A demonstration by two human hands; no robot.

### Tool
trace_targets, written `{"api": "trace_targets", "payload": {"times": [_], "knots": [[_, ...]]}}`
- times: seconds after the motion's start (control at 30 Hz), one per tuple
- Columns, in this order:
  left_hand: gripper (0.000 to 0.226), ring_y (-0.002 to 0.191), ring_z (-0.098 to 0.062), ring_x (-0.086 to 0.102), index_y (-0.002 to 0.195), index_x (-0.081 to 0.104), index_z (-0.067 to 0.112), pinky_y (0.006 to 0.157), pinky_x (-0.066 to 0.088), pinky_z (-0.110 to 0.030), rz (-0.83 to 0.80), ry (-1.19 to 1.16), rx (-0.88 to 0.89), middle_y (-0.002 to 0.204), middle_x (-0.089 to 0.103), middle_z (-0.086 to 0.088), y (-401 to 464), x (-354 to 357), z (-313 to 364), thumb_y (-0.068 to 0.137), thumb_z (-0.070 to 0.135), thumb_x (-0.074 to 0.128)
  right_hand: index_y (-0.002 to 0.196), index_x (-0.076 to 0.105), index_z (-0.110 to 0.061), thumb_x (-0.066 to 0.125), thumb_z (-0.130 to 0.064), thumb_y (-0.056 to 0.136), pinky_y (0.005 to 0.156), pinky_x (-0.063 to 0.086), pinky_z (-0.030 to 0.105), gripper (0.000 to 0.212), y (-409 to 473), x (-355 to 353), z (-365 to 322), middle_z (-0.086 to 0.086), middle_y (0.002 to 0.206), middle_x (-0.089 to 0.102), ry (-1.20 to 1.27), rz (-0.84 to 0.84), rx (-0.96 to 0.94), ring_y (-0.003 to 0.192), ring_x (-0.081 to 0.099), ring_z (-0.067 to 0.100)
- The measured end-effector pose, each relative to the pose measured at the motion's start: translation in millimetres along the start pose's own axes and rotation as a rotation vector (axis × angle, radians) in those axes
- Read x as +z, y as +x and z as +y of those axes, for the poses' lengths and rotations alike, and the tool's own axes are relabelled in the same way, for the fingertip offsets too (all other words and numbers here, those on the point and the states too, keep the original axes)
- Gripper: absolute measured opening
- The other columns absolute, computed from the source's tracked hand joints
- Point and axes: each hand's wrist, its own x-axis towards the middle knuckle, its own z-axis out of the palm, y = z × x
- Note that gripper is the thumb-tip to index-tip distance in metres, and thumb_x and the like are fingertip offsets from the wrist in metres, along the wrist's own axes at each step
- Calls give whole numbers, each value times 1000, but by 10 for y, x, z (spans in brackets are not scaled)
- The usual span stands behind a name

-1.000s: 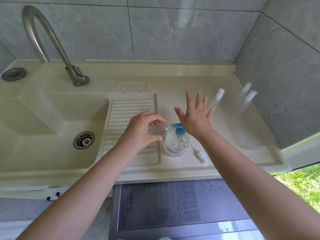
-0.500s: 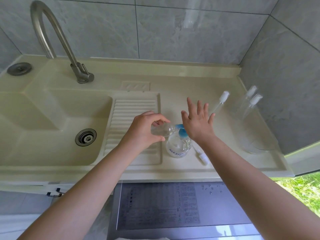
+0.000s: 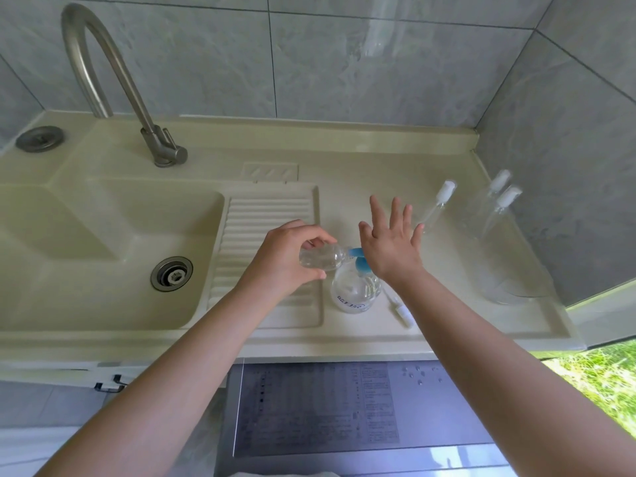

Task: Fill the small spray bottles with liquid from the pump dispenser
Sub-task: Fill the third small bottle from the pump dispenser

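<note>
- A small clear plastic spray bottle [image 3: 321, 258] w/o its cap is gripped in the left hand [image 3: 289, 256], fingers and thumb curled round it; it's held on its side at frame centre, neck pointed right at the blue pump nozzle [image 3: 354, 251].
- The right hand [image 3: 392, 244] is laid palm-down on the blue pump head, fingers straight and spread, nothing clasped.
- A round clear pump dispenser w/ blue print [image 3: 356, 290] is stood on the cream countertop [image 3: 378, 173], just below both hands, approx. centre frame.
- A white spray cap w/ dip tube [image 3: 401, 309] is laid flat on the counter, just right of the dispenser.
- A slim clear spray bottle w/ white cap [image 3: 437, 204] is seen upright, right of centre; two more clear capped bottles [image 3: 495, 208] are stood near the grey tiled wall, upper right.
- A ribbed drainboard [image 3: 261, 228] is beside the cream sink basin [image 3: 103, 235], left half; a curved steel tap [image 3: 113, 74] is at upper left.
</note>
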Motion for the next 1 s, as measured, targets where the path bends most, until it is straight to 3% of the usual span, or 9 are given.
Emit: {"api": "trace_targets", "payload": {"times": [0.23, 0.5, 0.73, 0.9, 1.0], "knots": [[54, 87, -6, 61, 103, 74, 26, 79, 40, -3, 7, 1, -3, 96, 65, 7, -4, -3, 8, 56, 7, 92, 160, 3, -35, 30, -53, 104, 120, -12, 54, 65, 68, -179, -10, 8, 168, -10, 208, -58, 96, 153, -17, 27], [54, 87, -7, 61, 103, 74, 25, 80, 41, -4, 1, -3, -1, 95, 64, 7, 6, -10, 21, 56, 6, 91, 160, 2, -35, 23, -47, 105, 121, -12, 54, 60, 29, -29, 60, 9, 167, -15, -8, 39, -16, 152, -21, 27], [53, 87, -5, 61, 103, 74, 25, 79, 39, -2, 5, -3, -5, 95, 64, 7, -1, -27, 13, 56, 6, 91, 160, 4, -35, 29, -61, 101, 120, -14, 52, 68, 85, -164, 8, 8, 167, -12, 167, -30, 51, 152, -21, 26], [54, 87, -4, 61, 103, 74, 26, 80, 40, -3, 5, -1, 0, 95, 64, 8, 19, -28, 18, 55, 7, 91, 160, 1, -37, 23, -55, 103, 121, -14, 54, 63, 47, -48, 14, 8, 167, -15, -9, 19, -5, 152, -22, 27], [54, 87, -6, 61, 103, 74, 26, 80, 42, -5, -4, 10, 5, 96, 64, 7, 25, -16, 25, 55, 7, 91, 159, -4, -37, 15, -63, 100, 120, -15, 54, 68, 34, -48, 16, 9, 166, -20, -99, 59, -4, 151, -25, 27]]}}
